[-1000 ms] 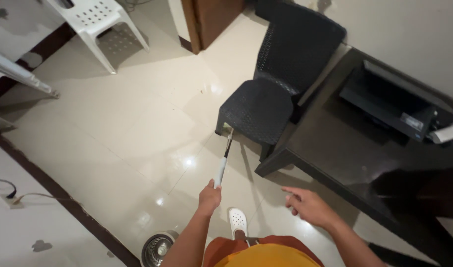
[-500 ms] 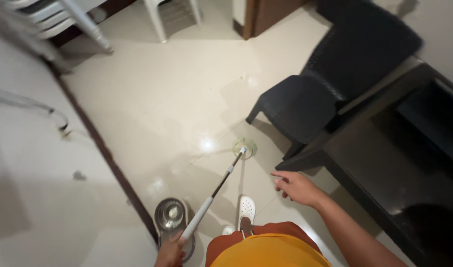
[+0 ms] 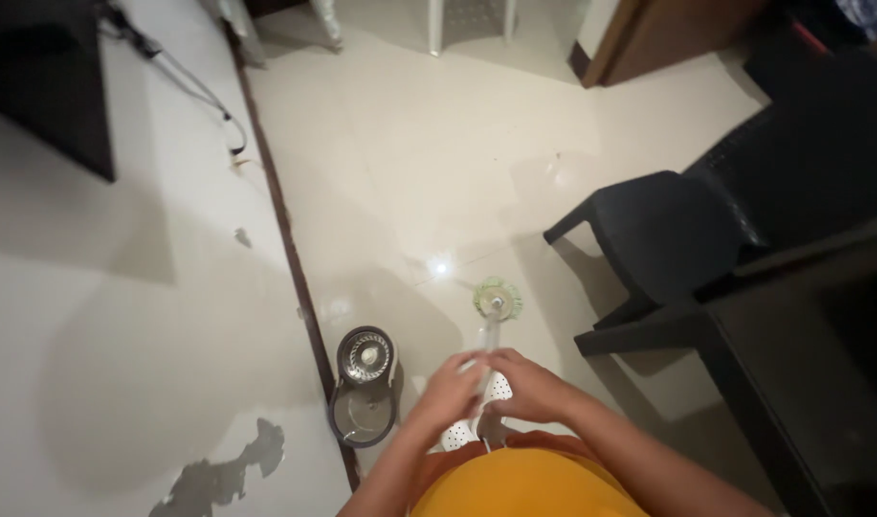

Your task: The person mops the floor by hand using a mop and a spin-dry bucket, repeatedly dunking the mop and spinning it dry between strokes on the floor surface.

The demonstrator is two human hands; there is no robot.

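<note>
Both of my hands grip the pale handle of a spin mop (image 3: 491, 330), which stands nearly upright in front of me. My left hand (image 3: 448, 388) wraps the shaft from the left, and my right hand (image 3: 524, 385) closes on it from the right, just below. The round green mop head (image 3: 498, 297) rests on the glossy cream floor. A grey mop bucket with a metal spinner basket (image 3: 366, 383) sits on the floor to the left of my hands, against the wall's dark skirting.
A black plastic chair (image 3: 677, 230) stands to the right, next to a dark table (image 3: 802, 354). A white wall with peeling paint (image 3: 122, 316) runs along the left. White chair legs (image 3: 433, 29) and a wooden door frame (image 3: 630, 38) are at the back.
The mop head has come back from the black chair towards me, the handle has swung upright, and my right hand, free before, has closed on the shaft. The view has turned left.
</note>
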